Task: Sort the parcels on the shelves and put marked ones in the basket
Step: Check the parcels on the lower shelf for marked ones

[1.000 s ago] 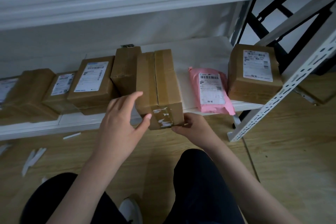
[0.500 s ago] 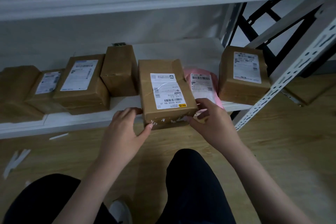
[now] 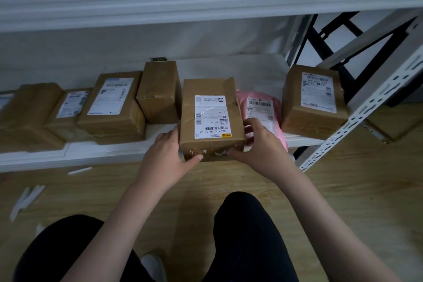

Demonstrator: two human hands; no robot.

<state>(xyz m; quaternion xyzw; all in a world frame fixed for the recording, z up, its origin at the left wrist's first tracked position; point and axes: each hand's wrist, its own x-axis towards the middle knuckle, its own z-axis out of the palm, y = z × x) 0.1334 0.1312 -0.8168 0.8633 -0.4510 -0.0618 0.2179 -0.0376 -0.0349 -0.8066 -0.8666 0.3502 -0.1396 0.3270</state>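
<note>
— Since a second ago the brown box (image 3: 211, 119) has turned over: its taped side faced up then, and now the white label (image 3: 211, 117) does, with the print upside down toward the person.

— Who holds it?

— Both hands. The left hand (image 3: 168, 160) grips the near left corner, thumb across the front face, fingers round the side. The right hand (image 3: 261, 146) grips the near right corner, thumb on the front edge, fingers curled at the right side.

— Where does it sit?

— Between the hands, on the front edge of the lower shelf (image 3: 109, 151), its near end slightly over the lip.

— And around it?

— Just past the right hand lies a pink mailer (image 3: 261, 105), partly behind the fingers, and farther right a labelled box (image 3: 314, 101). Beyond the left hand stands a plain brown box (image 3: 159, 91), then two labelled boxes (image 3: 113, 103) further left. Below the hands are the person's dark trousers (image 3: 249, 236) and the wooden floor (image 3: 354, 190).
</note>
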